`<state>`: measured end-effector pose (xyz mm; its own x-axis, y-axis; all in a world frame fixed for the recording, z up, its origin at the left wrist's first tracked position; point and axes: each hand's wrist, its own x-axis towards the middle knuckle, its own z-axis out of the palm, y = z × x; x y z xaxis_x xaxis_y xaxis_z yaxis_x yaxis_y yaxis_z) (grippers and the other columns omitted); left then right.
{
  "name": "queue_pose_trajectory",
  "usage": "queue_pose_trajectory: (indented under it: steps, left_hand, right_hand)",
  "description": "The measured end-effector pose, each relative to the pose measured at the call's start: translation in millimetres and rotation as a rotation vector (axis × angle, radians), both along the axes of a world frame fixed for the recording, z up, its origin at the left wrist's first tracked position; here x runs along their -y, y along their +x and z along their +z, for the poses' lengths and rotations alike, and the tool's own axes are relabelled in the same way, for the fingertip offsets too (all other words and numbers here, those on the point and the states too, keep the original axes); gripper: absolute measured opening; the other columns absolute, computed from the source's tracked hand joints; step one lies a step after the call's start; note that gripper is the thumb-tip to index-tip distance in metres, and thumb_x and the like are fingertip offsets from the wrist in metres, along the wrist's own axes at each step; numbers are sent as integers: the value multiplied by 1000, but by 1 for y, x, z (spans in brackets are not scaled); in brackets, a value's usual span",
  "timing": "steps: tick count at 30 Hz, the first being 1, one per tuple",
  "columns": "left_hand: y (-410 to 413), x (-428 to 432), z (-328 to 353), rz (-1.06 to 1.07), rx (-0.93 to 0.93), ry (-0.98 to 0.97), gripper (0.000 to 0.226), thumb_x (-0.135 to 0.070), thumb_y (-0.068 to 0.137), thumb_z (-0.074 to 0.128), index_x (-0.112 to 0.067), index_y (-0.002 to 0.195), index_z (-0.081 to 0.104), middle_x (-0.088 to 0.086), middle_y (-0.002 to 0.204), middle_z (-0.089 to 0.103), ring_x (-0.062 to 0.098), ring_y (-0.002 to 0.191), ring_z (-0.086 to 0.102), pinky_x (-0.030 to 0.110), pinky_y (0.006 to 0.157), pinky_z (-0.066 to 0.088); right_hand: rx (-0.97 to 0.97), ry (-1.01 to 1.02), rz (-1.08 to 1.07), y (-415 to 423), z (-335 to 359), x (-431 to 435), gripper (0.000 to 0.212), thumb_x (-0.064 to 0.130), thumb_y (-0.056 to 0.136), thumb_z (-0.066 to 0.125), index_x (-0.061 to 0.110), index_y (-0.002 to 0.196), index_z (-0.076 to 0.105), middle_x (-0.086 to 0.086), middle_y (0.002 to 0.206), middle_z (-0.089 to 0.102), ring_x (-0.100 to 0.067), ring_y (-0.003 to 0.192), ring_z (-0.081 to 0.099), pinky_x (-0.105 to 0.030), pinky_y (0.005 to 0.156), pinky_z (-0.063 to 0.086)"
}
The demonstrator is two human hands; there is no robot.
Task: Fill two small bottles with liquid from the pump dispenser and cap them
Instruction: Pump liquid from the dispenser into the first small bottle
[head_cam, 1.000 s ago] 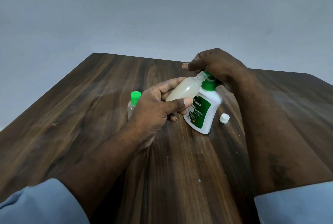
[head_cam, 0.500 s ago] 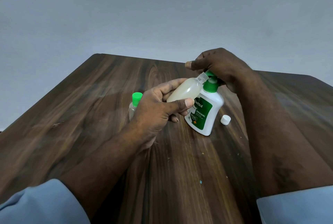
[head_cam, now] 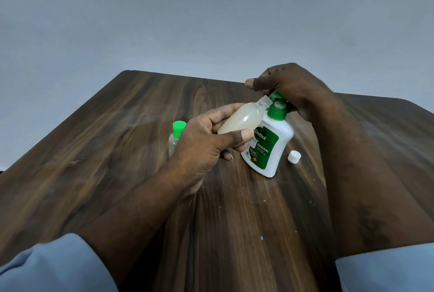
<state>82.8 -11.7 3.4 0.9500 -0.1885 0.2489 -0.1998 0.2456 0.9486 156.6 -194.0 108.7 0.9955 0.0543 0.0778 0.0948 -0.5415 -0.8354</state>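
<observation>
Small bottle [head_cam: 242, 118]: light, squeezable plastic, nearly full; left hand [head_cam: 204, 148] grips mid-body, neck at spout. Pump dispenser [head_cam: 270, 144]: tilted, tippy; right hand [head_cam: 288, 85] closed over pump head.

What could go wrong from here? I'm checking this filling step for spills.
1. The open, translucent small bottle in the left hand is tilted, nearly full, and could overflow.
2. The white Dettol pump dispenser leans under the right hand and may tip.
3. The loose white cap could roll.

On the pump dispenser [head_cam: 267, 148] we read "Dettol" in white. Below it we read "ORIGINAL". Smaller print we cannot read.
</observation>
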Motion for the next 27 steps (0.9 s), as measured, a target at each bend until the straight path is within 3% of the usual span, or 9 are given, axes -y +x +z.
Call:
queue_pose_trajectory:
  steps: [7, 13, 27]
  left_hand:
    - [-1, 0, 1, -5, 0, 1, 59, -13, 82, 81, -21, 137, 65, 7, 109, 79, 16, 74, 72, 19, 53, 53]
    - [-2, 2, 1, -12, 2, 3, 55, -11, 83, 80, -22, 135, 66, 7, 107, 80, 17, 74, 70, 19, 53, 53]
    - [-2, 0, 2, -19, 6, -9, 55, -10, 84, 80, -23, 135, 66, 6, 109, 79, 17, 75, 71, 20, 54, 54]
  right_hand:
    - [-12, -46, 24, -1, -3, -8, 34, 39, 76, 90, 18, 72, 62, -5, 76, 60, -23, 71, 52, -41, 72, 43]
    - [-9, -32, 17, -4, -2, -6, 33, 40, 80, 87, 15, 79, 65, -6, 80, 63, -23, 75, 55, -41, 73, 45]
    - [89, -14, -13, -6, 4, -5, 34, 45, 85, 82, 13, 86, 70, -2, 71, 64, -13, 58, 54, -27, 58, 43]
